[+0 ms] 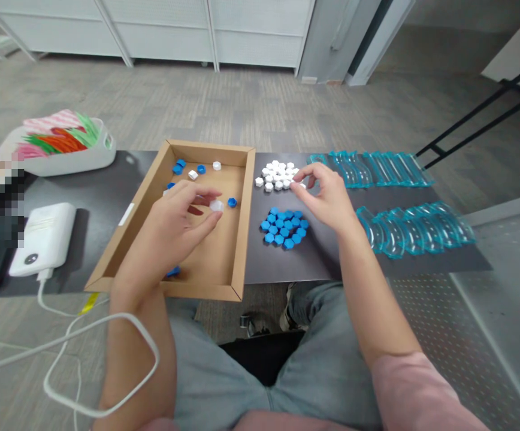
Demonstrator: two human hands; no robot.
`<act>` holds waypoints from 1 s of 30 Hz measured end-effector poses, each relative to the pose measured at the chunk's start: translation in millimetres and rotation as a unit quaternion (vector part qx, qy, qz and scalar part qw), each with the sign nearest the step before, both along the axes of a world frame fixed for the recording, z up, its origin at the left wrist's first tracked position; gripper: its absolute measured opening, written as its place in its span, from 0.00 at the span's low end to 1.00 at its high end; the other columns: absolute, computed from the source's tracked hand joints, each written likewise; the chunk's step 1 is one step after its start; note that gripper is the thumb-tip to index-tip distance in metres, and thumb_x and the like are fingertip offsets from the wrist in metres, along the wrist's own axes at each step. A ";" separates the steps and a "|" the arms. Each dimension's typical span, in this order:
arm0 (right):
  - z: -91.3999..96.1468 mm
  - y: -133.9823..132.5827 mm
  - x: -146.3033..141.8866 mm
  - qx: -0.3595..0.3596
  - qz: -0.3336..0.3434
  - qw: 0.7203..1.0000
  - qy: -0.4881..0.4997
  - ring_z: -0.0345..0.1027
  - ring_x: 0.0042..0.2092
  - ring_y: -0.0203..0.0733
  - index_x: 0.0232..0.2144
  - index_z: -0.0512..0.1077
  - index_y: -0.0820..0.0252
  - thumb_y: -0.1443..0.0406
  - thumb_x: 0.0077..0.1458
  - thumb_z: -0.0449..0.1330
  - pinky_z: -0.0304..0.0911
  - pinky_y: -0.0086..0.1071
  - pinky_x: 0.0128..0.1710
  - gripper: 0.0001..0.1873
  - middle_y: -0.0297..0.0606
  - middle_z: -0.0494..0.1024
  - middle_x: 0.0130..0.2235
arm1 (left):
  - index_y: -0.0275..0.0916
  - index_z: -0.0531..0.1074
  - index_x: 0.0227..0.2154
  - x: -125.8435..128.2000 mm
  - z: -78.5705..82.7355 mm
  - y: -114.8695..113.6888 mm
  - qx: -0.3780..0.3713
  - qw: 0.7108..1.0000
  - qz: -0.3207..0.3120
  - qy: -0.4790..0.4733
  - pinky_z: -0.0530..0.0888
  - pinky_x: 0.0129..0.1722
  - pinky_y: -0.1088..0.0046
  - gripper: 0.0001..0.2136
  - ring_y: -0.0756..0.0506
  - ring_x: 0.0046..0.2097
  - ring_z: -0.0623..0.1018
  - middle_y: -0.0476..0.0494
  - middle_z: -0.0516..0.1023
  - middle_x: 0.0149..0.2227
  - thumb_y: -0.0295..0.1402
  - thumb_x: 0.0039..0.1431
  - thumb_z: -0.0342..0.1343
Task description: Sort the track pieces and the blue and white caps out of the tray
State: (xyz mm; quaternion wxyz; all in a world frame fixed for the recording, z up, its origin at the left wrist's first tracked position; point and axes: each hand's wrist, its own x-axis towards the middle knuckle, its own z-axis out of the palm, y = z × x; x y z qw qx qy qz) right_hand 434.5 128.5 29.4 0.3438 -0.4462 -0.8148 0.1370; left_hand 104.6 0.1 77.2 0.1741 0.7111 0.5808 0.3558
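Note:
My left hand is above the cardboard tray, its thumb and index finger closed on a white hexagonal piece. Beneath it in the tray lie scattered blue pieces and white pieces; my hand and forearm hide part of the tray. At the right edge of a pile of white hexagonal pieces is my right hand, its thumb and index fingertips slightly apart. A white piece shows between or behind those fingers. Nearer to me lies a group of blue hexagonal pieces.
Two rows of clear teal-edged curved plastic pieces lie on the dark table at right. A white basket of colourful items stands at far left, near a white device. Its white cable loops over my left forearm.

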 end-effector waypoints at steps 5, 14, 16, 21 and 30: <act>20.2 -41.4 -45.2 -0.059 0.212 0.970 0.105 0.76 0.43 0.46 0.57 0.81 0.49 0.46 0.75 0.71 0.73 0.41 0.48 0.19 0.39 0.87 0.50 | 0.44 0.83 0.54 20.8 3.1 -4.3 0.043 0.998 -0.041 -0.035 0.87 0.51 0.63 0.11 0.42 0.48 0.88 0.43 0.90 0.52 0.38 0.72 0.69; 17.8 -45.1 -57.1 -0.051 0.285 0.948 0.131 0.78 0.44 0.48 0.56 0.85 0.48 0.46 0.76 0.72 0.75 0.44 0.50 0.18 0.39 0.88 0.47 | 0.46 0.77 0.53 25.2 0.0 -3.6 -0.063 0.986 -0.010 -0.157 0.89 0.48 0.61 0.26 0.38 0.50 0.91 0.40 0.89 0.53 0.57 0.65 0.76; 19.6 -47.5 -56.7 -0.057 0.283 0.949 0.128 0.78 0.44 0.48 0.54 0.85 0.47 0.48 0.75 0.72 0.76 0.44 0.49 0.15 0.37 0.88 0.45 | 0.47 0.78 0.51 25.9 0.0 -3.3 -0.089 0.984 -0.007 -0.156 0.90 0.50 0.59 0.26 0.37 0.49 0.91 0.40 0.89 0.53 0.59 0.64 0.76; 27.9 -48.8 -47.1 -0.049 0.236 0.966 0.096 0.79 0.44 0.49 0.51 0.84 0.47 0.55 0.72 0.71 0.75 0.45 0.50 0.09 0.37 0.88 0.45 | 0.48 0.78 0.53 26.7 1.2 -0.9 -0.101 0.987 -0.015 -0.127 0.90 0.53 0.56 0.26 0.34 0.55 0.91 0.38 0.89 0.55 0.58 0.63 0.76; -16.5 9.3 8.8 -0.042 -0.084 0.990 -0.100 0.80 0.46 0.54 0.43 0.78 0.51 0.64 0.63 0.69 0.68 0.48 0.56 0.06 0.42 0.87 0.46 | 0.51 0.80 0.54 3.1 2.2 -1.9 -0.052 0.995 0.050 -0.067 0.86 0.62 0.45 0.19 0.33 0.59 0.88 0.40 0.89 0.58 0.54 0.68 0.72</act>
